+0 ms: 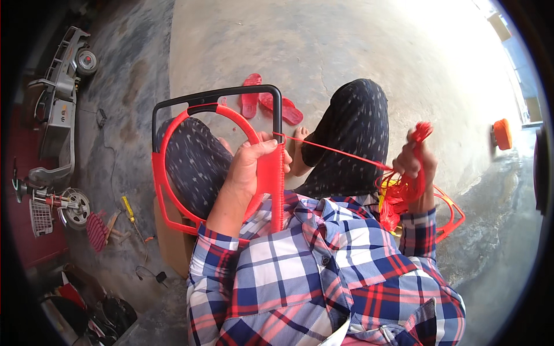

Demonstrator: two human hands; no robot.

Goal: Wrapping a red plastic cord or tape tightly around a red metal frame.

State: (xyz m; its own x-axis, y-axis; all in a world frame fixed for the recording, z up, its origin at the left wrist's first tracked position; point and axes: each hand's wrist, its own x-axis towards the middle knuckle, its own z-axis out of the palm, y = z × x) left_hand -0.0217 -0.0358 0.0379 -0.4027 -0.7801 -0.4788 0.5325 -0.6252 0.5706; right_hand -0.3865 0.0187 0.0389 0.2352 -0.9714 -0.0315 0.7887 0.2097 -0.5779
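My left hand (254,164) grips the side of a rounded square frame (216,92) with a ring inside it, upright over my left thigh. Bare black shows along the frame's top; red covers its lower part and most of the ring. On the side bar, below my thumb, the red cord lies in close turns. From that bar a red cord (340,151) runs taut to my right hand (416,161), which is closed around a looped bundle of the same cord. More loose red strands (392,210) hang below that hand, beside my right hip.
Red slippers (250,95) lie on the concrete floor beyond my feet. Another red frame (456,216) is by my right hip. To the left are a cardboard box (173,242), a yellow-handled screwdriver (128,209) and a grey three-wheeler (60,112). An orange object (502,134) is far right.
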